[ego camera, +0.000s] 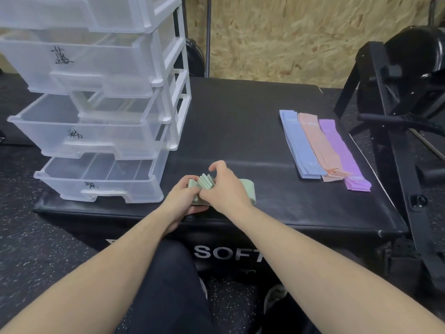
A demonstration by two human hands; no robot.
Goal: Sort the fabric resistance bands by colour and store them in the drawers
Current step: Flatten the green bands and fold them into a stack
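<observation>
Both hands hold a stack of pale green fabric bands [206,183] at the front edge of the black padded box [240,131]. My left hand [185,198] grips the stack from the left and underneath. My right hand [222,186] pinches the folded bands from the right, its index finger lifted. On the right of the box lie three flat piles side by side: blue bands [297,143], peach bands [320,145] and purple bands [344,153]. A clear plastic drawer unit [101,100] stands at the left with its drawers pulled out, the lowest drawer [101,179] nearest my hands.
Black gym equipment [399,97] stands close to the box on the right. A chipboard wall [301,37] runs behind. Speckled rubber flooring [36,249] surrounds the box. My dark-trousered leg [168,285] is below.
</observation>
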